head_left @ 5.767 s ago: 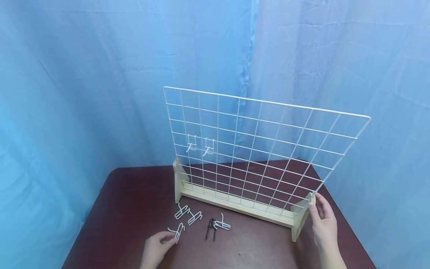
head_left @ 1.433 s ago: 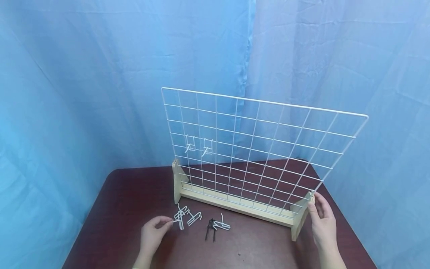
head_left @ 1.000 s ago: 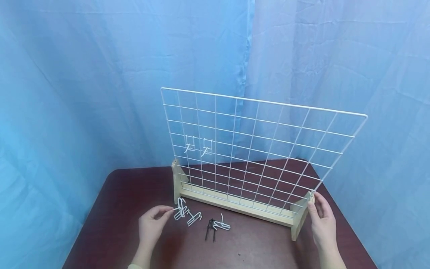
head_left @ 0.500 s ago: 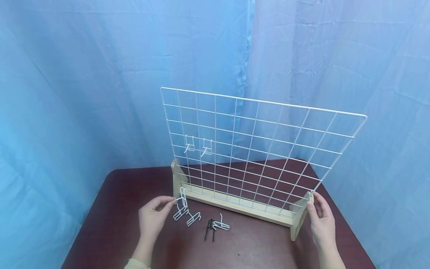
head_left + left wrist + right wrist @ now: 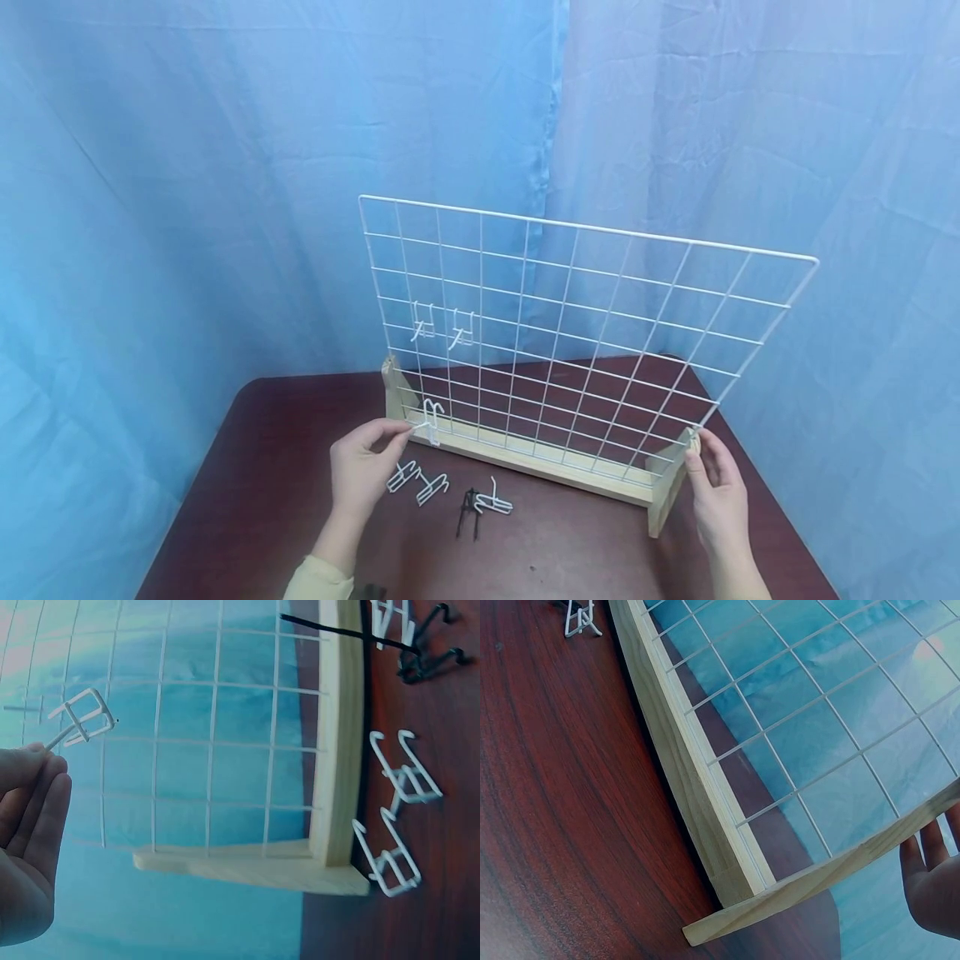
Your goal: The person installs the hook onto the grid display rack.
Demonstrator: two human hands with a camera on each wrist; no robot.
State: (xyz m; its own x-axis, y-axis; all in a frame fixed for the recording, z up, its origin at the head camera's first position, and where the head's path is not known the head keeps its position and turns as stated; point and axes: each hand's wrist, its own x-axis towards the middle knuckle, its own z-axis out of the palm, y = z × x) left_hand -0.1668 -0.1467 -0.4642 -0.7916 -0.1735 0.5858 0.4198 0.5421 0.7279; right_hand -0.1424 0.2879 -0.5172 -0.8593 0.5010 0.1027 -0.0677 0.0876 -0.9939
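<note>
My left hand [image 5: 362, 471] pinches a white wire hook [image 5: 432, 423] by its prong, in front of the lower left of the white wire grid panel [image 5: 528, 219]. In the left wrist view the hook's frame [image 5: 88, 716] points away from the fingertips, apart from the grid. Two similar hooks, a left one [image 5: 424, 332] and a right one [image 5: 462, 338], hang on the grid's left part. At the far side my right hand [image 5: 723, 493] grips the right wooden end support [image 5: 670, 487]; the right wrist view shows its fingers [image 5: 930, 844] behind that support.
Two white hooks, one [image 5: 403, 476] left of another [image 5: 432, 488], lie on the dark red table [image 5: 570, 554]. Farther right, a black hook [image 5: 469, 502] lies against a white hook [image 5: 497, 502]. A wooden base bar [image 5: 525, 456] joins the end supports. Blue curtains [image 5: 225, 167] hang behind.
My left hand has turned the hook and raised it from the table, up and to the right toward the grid. My right hand stays at the wooden support.
</note>
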